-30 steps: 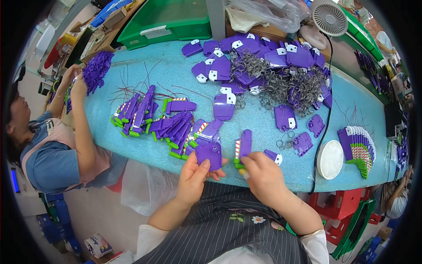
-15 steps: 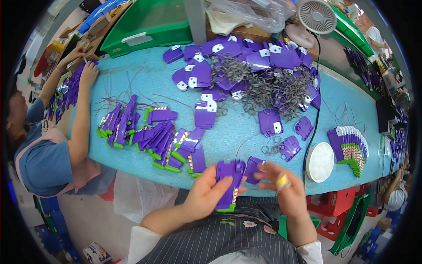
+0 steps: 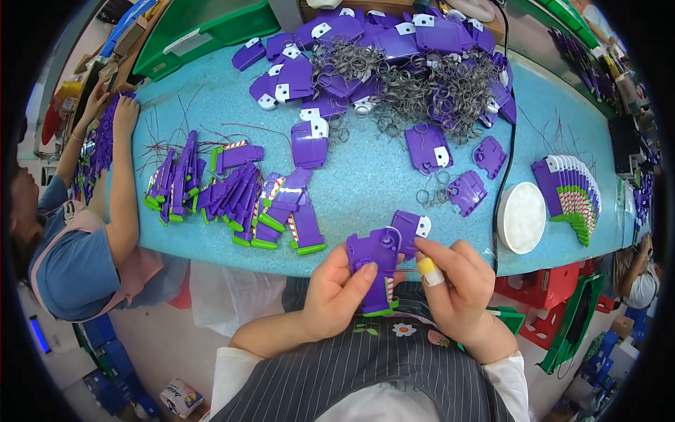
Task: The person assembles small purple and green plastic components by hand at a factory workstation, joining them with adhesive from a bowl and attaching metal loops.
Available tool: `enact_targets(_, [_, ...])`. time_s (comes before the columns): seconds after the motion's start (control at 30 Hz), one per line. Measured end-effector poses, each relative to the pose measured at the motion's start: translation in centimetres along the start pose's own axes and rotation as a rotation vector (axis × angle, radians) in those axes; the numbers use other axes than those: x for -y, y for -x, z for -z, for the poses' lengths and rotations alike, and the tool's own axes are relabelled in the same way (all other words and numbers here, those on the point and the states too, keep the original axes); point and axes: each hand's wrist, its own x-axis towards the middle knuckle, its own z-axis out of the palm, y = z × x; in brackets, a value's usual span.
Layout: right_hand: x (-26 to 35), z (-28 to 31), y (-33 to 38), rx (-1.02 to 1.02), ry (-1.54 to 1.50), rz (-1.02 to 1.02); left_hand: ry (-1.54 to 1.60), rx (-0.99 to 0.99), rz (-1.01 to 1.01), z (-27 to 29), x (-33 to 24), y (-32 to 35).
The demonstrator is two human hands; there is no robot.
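Left hand (image 3: 334, 294): grip closed on purple part (image 3: 367, 252). Right hand (image 3: 460, 283): fingers curled alongside (cannot tell whether its grip has the thin wire (image 3: 406, 271)).

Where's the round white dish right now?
In the head view, the white dish sits right of centre on the blue table, between the black cable and the fanned purple-and-green pieces.

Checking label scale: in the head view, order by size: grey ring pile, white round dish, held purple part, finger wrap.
1. Grey ring pile
2. White round dish and held purple part: too close to rank; the part looks nearer the camera and the left hand covers some of it.
3. Finger wrap
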Motion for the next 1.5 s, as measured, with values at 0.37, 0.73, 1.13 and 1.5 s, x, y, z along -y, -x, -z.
enact_targets(0.37, [-1.0, -0.8, 1.1, -0.084, 0.268, 0.205, -0.298, 0.057, -0.237, -0.5, 2.0, 1.1])
enact_targets(0.73, [-1.7, 1.3, -0.2, 0.125, 0.126, 0.220, -0.301, 0.197, -0.108, 0.1, 1.0, 0.5])
enact_targets(1.13, [-1.1, 0.4, 1.6, -0.012, 0.332, 0.296, -0.287, 0.135, -0.148, -0.5, 1.9, 0.9])
enact_targets(1.5, [-0.4, 0.7, 1.1, 0.056, 0.139, 0.059, -1.071, 0.077, -0.642, -0.9, 1.5, 0.1])
